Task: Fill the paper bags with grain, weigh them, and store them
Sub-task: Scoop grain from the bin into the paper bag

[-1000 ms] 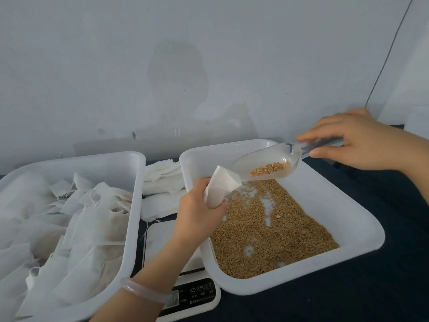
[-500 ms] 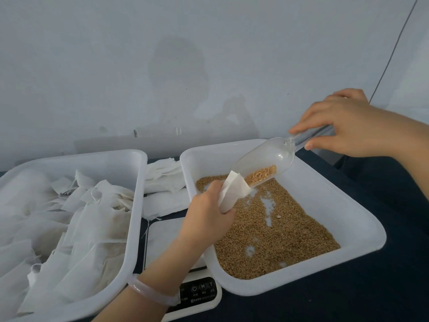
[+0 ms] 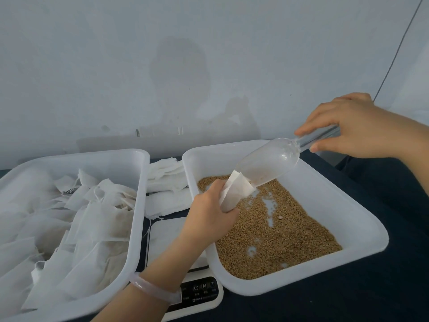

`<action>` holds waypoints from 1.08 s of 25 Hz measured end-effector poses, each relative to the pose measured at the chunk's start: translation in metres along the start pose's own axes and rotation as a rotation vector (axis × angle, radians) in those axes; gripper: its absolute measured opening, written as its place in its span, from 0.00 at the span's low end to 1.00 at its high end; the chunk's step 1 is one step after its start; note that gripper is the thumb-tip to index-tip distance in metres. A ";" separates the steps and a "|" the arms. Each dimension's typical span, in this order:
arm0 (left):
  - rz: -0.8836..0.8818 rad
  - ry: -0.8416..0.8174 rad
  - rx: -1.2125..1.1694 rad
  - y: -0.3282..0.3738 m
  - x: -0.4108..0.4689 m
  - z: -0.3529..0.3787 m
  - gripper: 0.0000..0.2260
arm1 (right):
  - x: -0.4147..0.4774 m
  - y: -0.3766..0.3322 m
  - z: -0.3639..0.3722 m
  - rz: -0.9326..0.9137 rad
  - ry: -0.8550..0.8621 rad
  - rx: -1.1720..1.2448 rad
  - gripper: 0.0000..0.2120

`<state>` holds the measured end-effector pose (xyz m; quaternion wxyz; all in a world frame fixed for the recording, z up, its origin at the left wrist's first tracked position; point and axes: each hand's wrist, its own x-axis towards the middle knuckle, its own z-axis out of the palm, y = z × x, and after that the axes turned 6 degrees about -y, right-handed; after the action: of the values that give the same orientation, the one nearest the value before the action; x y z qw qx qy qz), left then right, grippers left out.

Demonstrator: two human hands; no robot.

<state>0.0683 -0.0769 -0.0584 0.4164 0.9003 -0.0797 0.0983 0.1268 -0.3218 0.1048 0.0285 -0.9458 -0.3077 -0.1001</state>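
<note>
My left hand (image 3: 209,212) grips a small white paper bag (image 3: 236,191), mouth up, over the near-left part of the grain tray (image 3: 362,228). My right hand (image 3: 355,129) holds the handle of a clear plastic scoop (image 3: 271,161). The scoop is tipped down to the left, its lip inside the bag's mouth. It looks nearly empty. Brown grain (image 3: 278,238) covers the tray floor with a few bare patches. A white digital scale (image 3: 176,240) sits between the two trays, partly under my left forearm.
The left tray (image 3: 137,205) holds several filled white bags (image 3: 76,224). A stack of empty bags (image 3: 167,177) lies behind the scale. A dark cloth (image 3: 348,305) covers the table. A pale wall stands close behind the trays.
The right hand rose and tilted the scoop down to the left; its grain ran out into the bag. The left hand stayed over the tray, holding the bag.
</note>
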 end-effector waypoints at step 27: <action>-0.002 -0.313 -0.816 0.008 -0.028 -0.046 0.14 | 0.023 -0.120 0.089 -0.109 -0.027 1.249 0.04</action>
<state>0.0343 -0.0444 -0.0303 0.7211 0.6661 -0.1732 -0.0793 0.0896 -0.2010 0.0212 0.5668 -0.7347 -0.3564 0.1095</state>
